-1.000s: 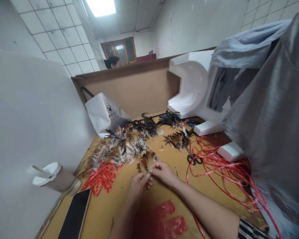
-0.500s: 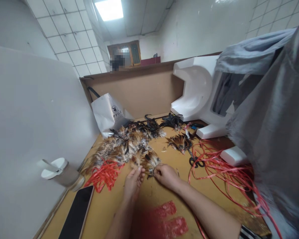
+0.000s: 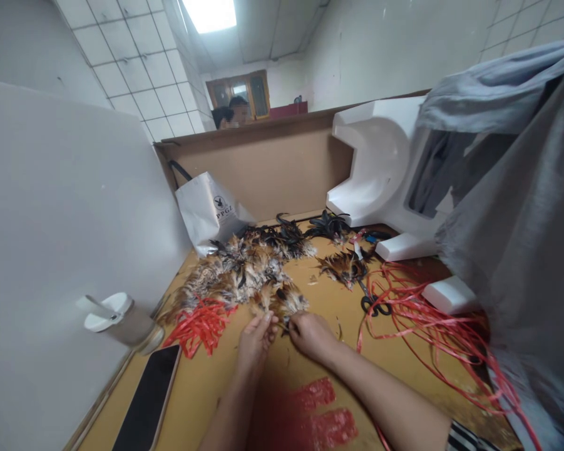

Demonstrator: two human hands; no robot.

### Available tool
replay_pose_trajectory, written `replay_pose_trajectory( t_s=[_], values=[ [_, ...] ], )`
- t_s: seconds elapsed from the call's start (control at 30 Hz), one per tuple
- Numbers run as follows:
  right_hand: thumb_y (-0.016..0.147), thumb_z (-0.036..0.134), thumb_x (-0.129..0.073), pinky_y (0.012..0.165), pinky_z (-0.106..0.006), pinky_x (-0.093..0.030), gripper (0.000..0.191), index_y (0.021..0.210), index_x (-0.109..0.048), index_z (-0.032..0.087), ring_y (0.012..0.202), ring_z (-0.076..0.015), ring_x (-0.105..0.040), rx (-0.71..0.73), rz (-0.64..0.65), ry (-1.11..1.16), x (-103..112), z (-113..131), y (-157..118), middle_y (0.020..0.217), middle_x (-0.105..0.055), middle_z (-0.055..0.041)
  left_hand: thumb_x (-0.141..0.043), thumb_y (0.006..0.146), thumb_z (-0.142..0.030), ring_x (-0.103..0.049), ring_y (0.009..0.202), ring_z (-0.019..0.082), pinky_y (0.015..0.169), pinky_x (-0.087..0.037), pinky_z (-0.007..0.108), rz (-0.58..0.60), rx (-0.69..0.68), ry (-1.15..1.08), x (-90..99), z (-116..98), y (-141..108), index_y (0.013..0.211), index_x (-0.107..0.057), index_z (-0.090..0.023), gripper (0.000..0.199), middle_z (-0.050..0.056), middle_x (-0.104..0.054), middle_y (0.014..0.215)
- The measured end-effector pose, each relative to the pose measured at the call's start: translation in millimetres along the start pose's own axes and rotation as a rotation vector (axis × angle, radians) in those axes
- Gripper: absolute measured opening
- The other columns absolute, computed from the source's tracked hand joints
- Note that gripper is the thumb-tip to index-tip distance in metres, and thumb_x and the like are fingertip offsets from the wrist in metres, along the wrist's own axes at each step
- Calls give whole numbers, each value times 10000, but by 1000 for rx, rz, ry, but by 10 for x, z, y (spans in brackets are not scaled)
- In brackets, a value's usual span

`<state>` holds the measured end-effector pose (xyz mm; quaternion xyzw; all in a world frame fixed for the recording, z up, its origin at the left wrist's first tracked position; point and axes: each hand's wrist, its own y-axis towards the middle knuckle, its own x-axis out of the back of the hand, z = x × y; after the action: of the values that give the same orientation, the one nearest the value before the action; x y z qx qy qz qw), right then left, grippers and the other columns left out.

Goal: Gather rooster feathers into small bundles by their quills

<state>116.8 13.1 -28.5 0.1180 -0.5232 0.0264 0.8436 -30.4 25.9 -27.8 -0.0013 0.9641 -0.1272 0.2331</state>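
Pinching with the left grip [image 3: 257, 337], thumb and fingertip on the base of a small tan feather tuft [image 3: 263, 296]; resting the curled right grip [image 3: 312, 335] against a darker tuft [image 3: 291, 299] of brown and black, and can't tell from here whether clasping it or only touching. Looking wide now: across a broad yellow-brown counter [image 3: 201, 401], over to a feather pile [image 3: 244, 268] heaped beyond and left of the grips, then to the silvery bag [image 3: 201, 210] leaning behind it. Over right, long loose loops of red ribbon [image 3: 397, 339]; back left, a smaller bunch of short red strips [image 3: 201, 326]. Closing in on the crucial bit: tan tuft straight ahead of the left grip, nearer that than the right, with its long axis aimed away toward the pile. Just beside it, darker tuft ahead of the right grip, fanning away too. Down to the finest detail: on the bag, reading PPGZ below a circled rabbit-head emblem [image 3: 220, 202], with nothing smaller legible.
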Motion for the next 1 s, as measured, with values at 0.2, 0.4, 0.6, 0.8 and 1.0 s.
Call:
replay_pose_trajectory(
  t_s=[0.2, 0.4, 0.6, 0.8, 1.0],
  values=[
    [663, 230, -519, 453, -192, -311, 91, 617, -559, 163, 461, -88, -463, -152, -16, 639, -18, -177, 82, 530, -574, 3, -684, 581, -269, -518, 515, 83, 469, -386, 185, -13, -24, 23, 23, 21, 25, 783, -634, -159, 235, 35, -633, 716],
    [620, 319, -579, 340, -163, -235, 190, 681, -524, 148, 343, -34, -372, -333, 105, 1323, 37, -212, 129, 583, -582, 18, -683, 589, -299, -531, 535, 74, 470, -354, 168, 68, 49, 42, 4, 72, -7, 781, -631, -140, 255, 41, -644, 738],
    [601, 353, -621, 357, -164, -212, 240, 676, -514, 152, 326, -38, -325, -313, 79, 1417, 55, -106, 90, 387, -442, 79, -684, 572, -356, -552, 538, 87, 465, -342, 175, 132, 122, 156, -58, 114, -58, 796, -630, -109, 337, 97, -651, 814],
    [602, 357, -632, 379, -174, -208, 242, 673, -515, 157, 348, -40, -319, -303, 51, 1414, 70, -2, 64, 433, -478, 67, -677, 595, -322, -565, 551, 83, 471, -354, 164, 178, 148, 98, -70, 115, -75, 793, -627, -114, 291, 89, -656, 815],
    [613, 345, -636, 481, -189, -320, 224, 663, -545, 146, 473, -68, -438, -240, -67, 1353, 37, 20, 64, 546, -529, 37, -683, 596, -285, -551, 504, 65, 452, -346, 153, 167, 186, 73, -73, 124, -75, 806, -617, -113, 279, 62, -661, 720]
  ],
)
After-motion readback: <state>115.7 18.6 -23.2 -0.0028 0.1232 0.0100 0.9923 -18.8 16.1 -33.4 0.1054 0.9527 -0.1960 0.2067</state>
